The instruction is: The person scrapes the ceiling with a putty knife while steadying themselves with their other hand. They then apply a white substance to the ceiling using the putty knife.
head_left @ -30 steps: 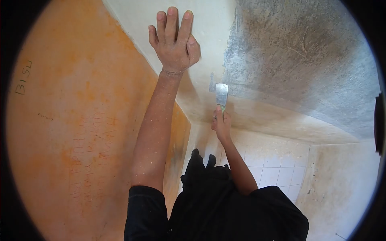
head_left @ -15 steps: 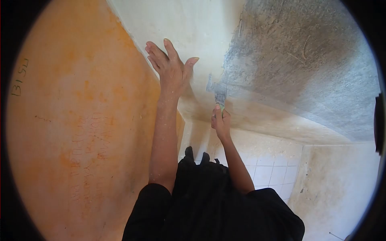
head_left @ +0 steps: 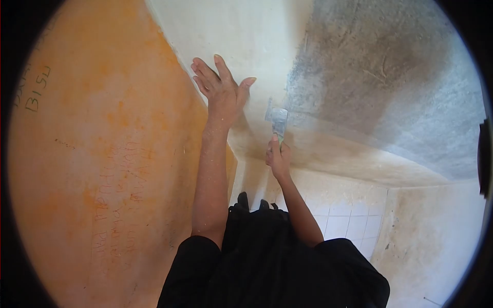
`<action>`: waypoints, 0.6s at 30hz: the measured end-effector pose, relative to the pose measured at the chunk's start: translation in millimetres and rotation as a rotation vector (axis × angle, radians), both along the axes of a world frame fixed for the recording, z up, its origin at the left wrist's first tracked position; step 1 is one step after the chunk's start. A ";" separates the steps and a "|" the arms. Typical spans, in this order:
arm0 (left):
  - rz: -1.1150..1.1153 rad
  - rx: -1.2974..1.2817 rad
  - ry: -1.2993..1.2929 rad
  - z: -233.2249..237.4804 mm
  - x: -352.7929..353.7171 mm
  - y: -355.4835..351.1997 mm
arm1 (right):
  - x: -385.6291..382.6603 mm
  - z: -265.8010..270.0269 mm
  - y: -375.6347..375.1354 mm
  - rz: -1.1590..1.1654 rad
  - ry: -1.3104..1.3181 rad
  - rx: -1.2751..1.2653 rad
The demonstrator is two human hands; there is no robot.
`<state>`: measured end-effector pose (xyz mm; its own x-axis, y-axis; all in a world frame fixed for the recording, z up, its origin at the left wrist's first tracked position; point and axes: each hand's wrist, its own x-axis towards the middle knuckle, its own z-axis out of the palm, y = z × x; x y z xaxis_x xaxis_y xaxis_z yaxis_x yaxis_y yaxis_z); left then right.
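My right hand (head_left: 279,160) is closed around the green handle of a putty knife (head_left: 280,119), its broad metal blade pointing away from me. The blade lies at or just over the white surface (head_left: 257,36), beside a small grey scraped mark (head_left: 268,109). Right of the blade spreads a large rough grey patch (head_left: 380,66) where the white coat is absent. My left hand (head_left: 223,95), fingers spread, rests with its palm against the white surface near the orange wall's edge. Nothing is in it. White specks dot my left forearm.
An orange wall (head_left: 102,169) with handwriting stands close on my left. White tiles (head_left: 339,220) line the lower part of the wall beyond my right arm. A stained white wall (head_left: 421,231) meets them at the right. A dark object (head_left: 484,159) shows at the right edge.
The putty knife has shifted slightly left, and its blade now shows brighter, at a different tilt. The whole view has moved a little; my left hand keeps its spread pose.
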<state>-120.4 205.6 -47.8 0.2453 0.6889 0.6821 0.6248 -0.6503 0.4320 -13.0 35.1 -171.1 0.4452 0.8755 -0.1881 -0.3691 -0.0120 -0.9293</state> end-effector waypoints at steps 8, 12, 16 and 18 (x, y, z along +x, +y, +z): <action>0.009 -0.069 -0.002 7.6 1.5 -2.8 | -1.4 -2.4 -2.1 -0.041 -0.018 -0.045; 0.016 -0.063 0.012 7.8 -0.2 -1.6 | 3.8 8.7 -7.7 0.005 0.022 -0.023; 0.023 -0.054 0.023 7.7 1.8 -2.0 | 5.0 13.0 3.4 -0.040 -0.186 -0.028; 0.025 -0.055 0.025 6.2 2.9 -4.6 | 14.3 46.0 23.9 -0.031 -0.204 0.067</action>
